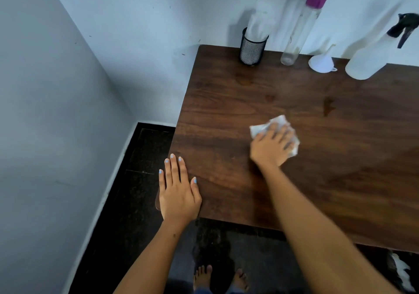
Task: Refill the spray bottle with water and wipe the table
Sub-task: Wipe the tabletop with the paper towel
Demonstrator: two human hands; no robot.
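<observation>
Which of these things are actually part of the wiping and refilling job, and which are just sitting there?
Part of the job:
- tissue, pressed under the right hand
- table
- spray bottle
- funnel
- water bottle with a purple cap
- left hand, flat on the table corner

Just sitting there:
- mesh holder of white tissues
</observation>
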